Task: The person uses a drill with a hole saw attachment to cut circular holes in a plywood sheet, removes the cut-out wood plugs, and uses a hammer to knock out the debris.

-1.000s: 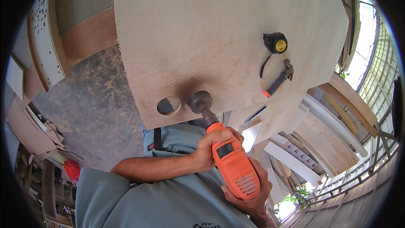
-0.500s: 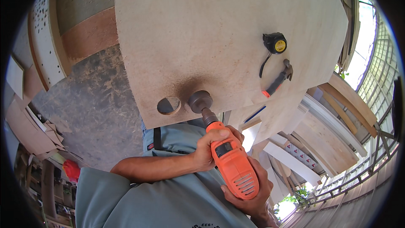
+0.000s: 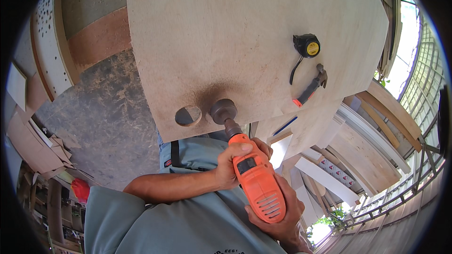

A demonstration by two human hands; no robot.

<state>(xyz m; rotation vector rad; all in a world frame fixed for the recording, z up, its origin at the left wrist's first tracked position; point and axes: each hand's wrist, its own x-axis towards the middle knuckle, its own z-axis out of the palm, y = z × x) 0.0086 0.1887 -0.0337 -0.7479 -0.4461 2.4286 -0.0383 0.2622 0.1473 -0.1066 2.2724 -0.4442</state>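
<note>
Both hands grip an orange power drill (image 3: 262, 184). My left hand (image 3: 231, 165) wraps round its front body, thumb on top, while my right hand (image 3: 283, 214) clasps the rear end near the vents. A round hole saw (image 3: 223, 111) sits in the chuck (image 3: 232, 127) and presses against a pale plywood sheet (image 3: 202, 28) near its front edge. Dark brown sawdust (image 3: 214, 90) lies fanned out beyond the saw. Just left of it, a round hole (image 3: 188, 115) goes through the sheet. Whether the saw is spinning, I cannot tell.
On the sheet's right side lie a black and yellow tape measure (image 3: 307, 46) and a claw hammer (image 3: 310, 86). A blue pencil-like stick (image 3: 285, 126) rests on a lower board. Stacked boards (image 3: 372, 153) stand at the right; a stained floor (image 3: 101, 117) shows at the left.
The drill's rear end has shifted slightly left with both hands. The hole saw stays at the same spot on the plywood.
</note>
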